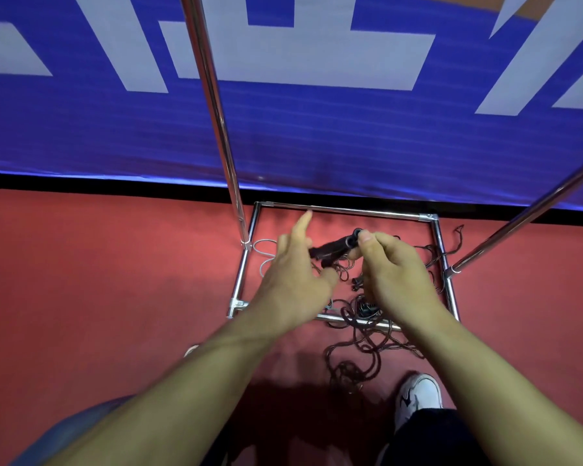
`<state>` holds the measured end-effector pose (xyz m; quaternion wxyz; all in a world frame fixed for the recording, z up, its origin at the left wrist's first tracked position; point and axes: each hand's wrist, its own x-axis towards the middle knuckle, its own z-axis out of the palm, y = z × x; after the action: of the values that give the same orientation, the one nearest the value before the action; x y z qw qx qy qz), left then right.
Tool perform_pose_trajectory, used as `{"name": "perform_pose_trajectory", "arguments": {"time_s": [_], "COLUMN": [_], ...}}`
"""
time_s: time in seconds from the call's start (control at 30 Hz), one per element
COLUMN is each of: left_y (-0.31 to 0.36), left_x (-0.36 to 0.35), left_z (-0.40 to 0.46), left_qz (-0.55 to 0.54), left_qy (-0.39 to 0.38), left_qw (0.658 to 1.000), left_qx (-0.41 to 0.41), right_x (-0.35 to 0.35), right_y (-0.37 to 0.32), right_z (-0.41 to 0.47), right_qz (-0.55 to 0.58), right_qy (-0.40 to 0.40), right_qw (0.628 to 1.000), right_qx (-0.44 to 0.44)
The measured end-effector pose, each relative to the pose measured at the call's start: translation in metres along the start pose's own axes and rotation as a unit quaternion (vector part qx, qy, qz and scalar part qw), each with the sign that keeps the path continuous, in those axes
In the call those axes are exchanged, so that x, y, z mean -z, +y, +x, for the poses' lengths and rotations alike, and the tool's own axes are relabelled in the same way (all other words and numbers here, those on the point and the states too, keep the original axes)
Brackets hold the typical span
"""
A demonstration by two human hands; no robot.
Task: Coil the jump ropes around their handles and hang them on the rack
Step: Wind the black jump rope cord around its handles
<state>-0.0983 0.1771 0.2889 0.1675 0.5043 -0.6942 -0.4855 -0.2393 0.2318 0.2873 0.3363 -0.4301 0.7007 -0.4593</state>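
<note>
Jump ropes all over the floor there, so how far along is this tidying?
Early, it seems. Nothing hangs on the rack in view. In hand: the right hand pinches the black handles while the left hand works beside them, forefinger straight. Left: a dark rope tangle sprawls over the rack's base bar, and a pale cord lies by the left post.
</note>
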Motion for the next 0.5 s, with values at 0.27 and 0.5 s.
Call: {"name": "perform_pose_trajectory", "arguments": {"time_s": [0.27, 0.5], "left_y": [0.002, 0.012], "left_x": [0.006, 0.025], "left_z": [0.000, -0.007], "left_qz": [0.118, 0.130], "left_qy": [-0.007, 0.085], "left_qw": [0.962, 0.950], "left_qx": [-0.244, -0.269], "right_x": [0.006, 0.012], "right_y": [-0.010, -0.009], "right_z": [-0.009, -0.010], "right_qz": [-0.100, -0.229], "right_qy": [-0.069, -0.089], "right_qw": [0.989, 0.958], "right_qx": [0.079, 0.145]}}
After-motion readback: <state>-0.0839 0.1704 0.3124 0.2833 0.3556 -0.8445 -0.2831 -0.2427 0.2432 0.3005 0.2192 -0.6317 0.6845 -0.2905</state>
